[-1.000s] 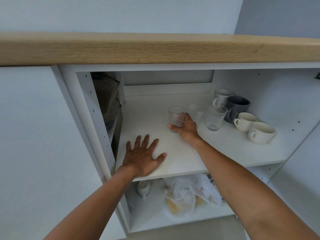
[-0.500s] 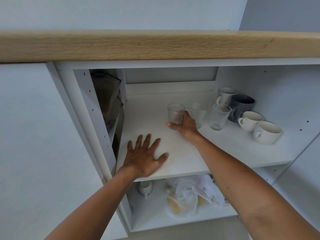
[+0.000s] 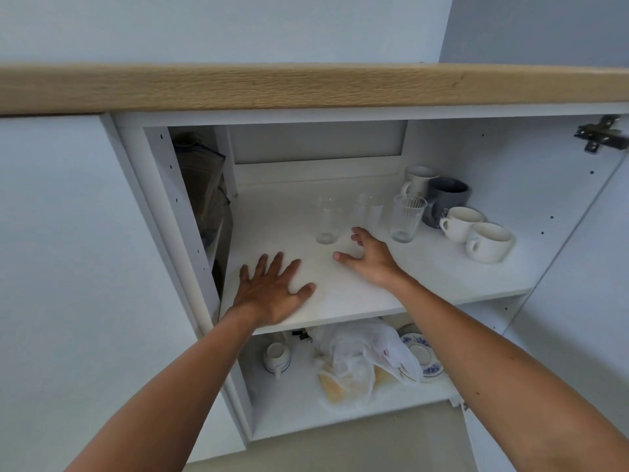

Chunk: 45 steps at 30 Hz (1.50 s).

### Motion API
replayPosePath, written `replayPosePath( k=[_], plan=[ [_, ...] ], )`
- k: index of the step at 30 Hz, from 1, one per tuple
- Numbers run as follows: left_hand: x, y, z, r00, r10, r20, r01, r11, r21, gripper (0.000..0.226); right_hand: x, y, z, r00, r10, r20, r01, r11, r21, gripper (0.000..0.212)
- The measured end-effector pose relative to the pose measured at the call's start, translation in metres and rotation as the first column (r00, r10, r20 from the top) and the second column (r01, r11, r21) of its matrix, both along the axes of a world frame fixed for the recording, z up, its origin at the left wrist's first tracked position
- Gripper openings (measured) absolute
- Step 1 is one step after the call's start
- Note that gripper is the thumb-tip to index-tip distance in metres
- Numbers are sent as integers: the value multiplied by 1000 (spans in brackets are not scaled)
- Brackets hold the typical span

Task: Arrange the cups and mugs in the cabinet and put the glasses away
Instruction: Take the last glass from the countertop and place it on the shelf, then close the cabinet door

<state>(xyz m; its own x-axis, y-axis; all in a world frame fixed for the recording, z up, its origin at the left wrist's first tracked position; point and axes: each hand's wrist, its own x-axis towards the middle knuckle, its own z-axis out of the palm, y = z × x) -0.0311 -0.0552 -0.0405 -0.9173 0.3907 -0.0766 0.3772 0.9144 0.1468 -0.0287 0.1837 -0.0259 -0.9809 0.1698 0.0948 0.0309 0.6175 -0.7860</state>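
Three ribbed clear glasses stand in a row on the white cabinet shelf: the left glass, the middle glass and the right glass. Behind and right of them are a white mug, a dark grey mug and two white cups. My right hand hovers open just in front of the left and middle glasses, touching neither. My left hand lies flat, fingers spread, on the shelf's front left.
A wooden countertop edge overhangs the cabinet. On the lower shelf lie a small white jug, a plastic bag and a blue-patterned saucer. A dark bag fills the left compartment. The open door's hinge is at right.
My right hand has let go of the left glass and pulled back towards me, fingers opened. The glass now stands alone on the shelf. My left hand has stayed put.
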Motion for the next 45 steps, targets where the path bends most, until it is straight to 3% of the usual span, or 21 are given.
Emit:
replayPosePath(
  k=[7, 12, 17, 26, 36, 45],
  plan=[
    [3, 2, 4, 1000, 19, 0, -19, 999, -42, 83, 51, 20, 0, 999, 31, 38, -43, 923, 383, 85],
    [22, 3, 23, 993, 106, 59, -97, 984, -147, 84, 80, 26, 13, 975, -36, 218, -89, 839, 537, 89],
    [62, -4, 63, 997, 47, 57, -32, 970, -242, 87, 125, 18, 45, 942, -44, 334, -167, 801, 575, 91],
    [160, -33, 200, 985, 5, 172, 32, 977, -210, 91, 231, -17, 182, 895, -40, 444, -252, 776, 578, 93],
    [260, -48, 337, 979, -105, 173, 137, 973, -183, 88, 346, -46, 331, 920, -62, 387, -175, 819, 547, 93],
    [349, -20, 377, 975, -153, 160, 169, 981, -96, 86, 444, -21, 396, 934, -77, 350, -139, 822, 552, 97]
  ],
)
